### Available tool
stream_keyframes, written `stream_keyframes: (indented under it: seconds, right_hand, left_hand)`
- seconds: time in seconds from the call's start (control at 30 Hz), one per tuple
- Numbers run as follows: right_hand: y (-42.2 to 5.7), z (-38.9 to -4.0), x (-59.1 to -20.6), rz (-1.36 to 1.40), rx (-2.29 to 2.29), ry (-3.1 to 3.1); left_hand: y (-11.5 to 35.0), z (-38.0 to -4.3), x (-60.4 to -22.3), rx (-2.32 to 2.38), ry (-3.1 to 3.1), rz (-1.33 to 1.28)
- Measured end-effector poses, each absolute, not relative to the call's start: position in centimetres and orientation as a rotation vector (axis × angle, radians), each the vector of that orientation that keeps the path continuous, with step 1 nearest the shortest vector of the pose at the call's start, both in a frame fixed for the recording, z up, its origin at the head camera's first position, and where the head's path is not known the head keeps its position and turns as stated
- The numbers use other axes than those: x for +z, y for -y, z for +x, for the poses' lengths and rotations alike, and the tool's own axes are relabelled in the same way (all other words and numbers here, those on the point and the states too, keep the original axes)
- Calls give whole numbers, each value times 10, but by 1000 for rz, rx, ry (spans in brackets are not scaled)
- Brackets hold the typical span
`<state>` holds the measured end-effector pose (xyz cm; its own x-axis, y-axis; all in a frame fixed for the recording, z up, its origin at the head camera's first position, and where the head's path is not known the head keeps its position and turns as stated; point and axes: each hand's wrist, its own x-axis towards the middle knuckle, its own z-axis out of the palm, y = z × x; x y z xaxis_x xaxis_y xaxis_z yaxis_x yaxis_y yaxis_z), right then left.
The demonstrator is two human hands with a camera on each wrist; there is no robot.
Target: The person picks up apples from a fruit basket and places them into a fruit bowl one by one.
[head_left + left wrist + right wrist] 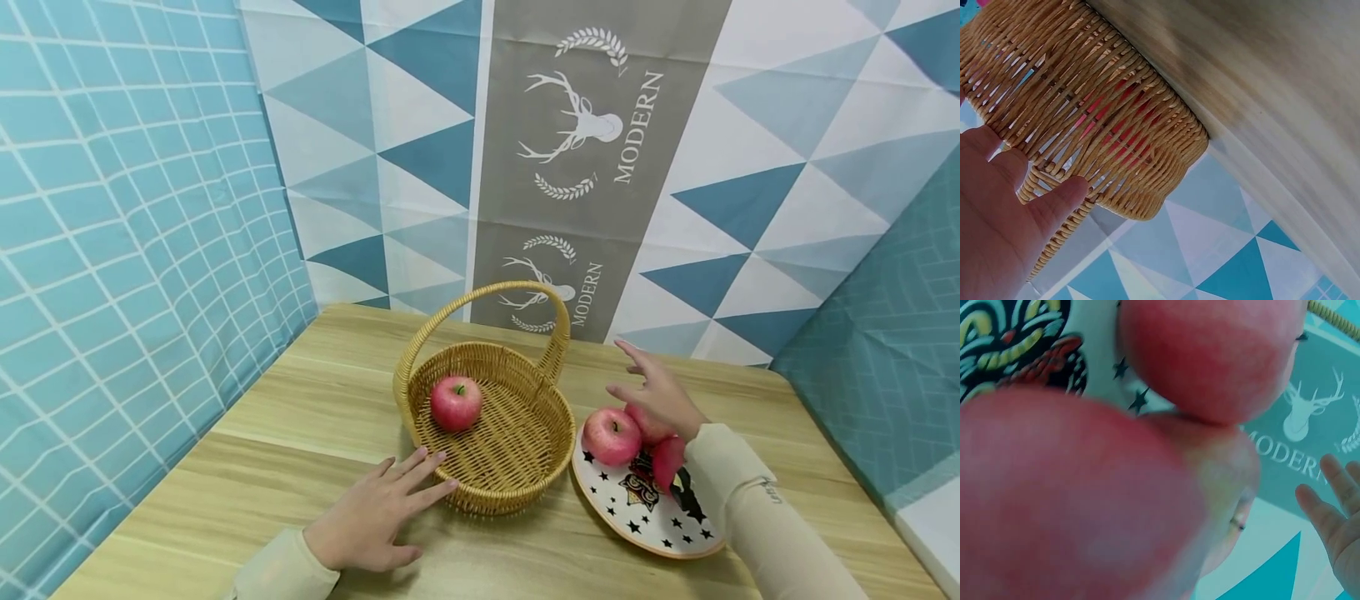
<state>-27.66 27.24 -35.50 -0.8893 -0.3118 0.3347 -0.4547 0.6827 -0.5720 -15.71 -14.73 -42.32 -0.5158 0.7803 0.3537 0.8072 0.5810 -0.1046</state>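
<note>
A round wicker basket [510, 493] with a tall arched handle stands mid-table, holding one red apple [456, 403]. My left hand [378, 512] is at its near left rim, fingers extended over the edge; the left wrist view shows the fingertips against the woven side [1085, 106]. To the right, a plate [637, 533] with stars and a cartoon animal carries three red apples [612, 437]. Above them hovers my right hand [656, 392], fingers spread and holding nothing. It partly hides the apples behind. In the right wrist view, apples [1072, 494] fill much of the picture beside that hand.
The light wood table [300, 417] ends at a patterned cloth backdrop [427, 150] behind the basket. Blue tiled cloth [135, 208] hangs along the left side, and a teal cloth [877, 358] along the right. The basket's handle [491, 289] arches high over its opening.
</note>
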Motion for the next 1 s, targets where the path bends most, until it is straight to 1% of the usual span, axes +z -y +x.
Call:
stream_keyframes:
  seconds: [0.33, 0.53, 0.73, 1.0]
  right_hand:
    - [-246, -274, -349, 732, 1090, 2695]
    - [-240, -273, -347, 733, 1073, 2733]
    - [-235, -272, -348, 782, 995, 2762]
    - [-226, -271, -352, 925, 889, 2734]
  left_hand:
    - [148, -156, -424, -81, 2454, -1283]
    - [148, -156, -423, -88, 2454, -1286]
    - [148, -155, -424, -84, 2462, -1279]
    - [148, -156, -425, -95, 2450, -1282]
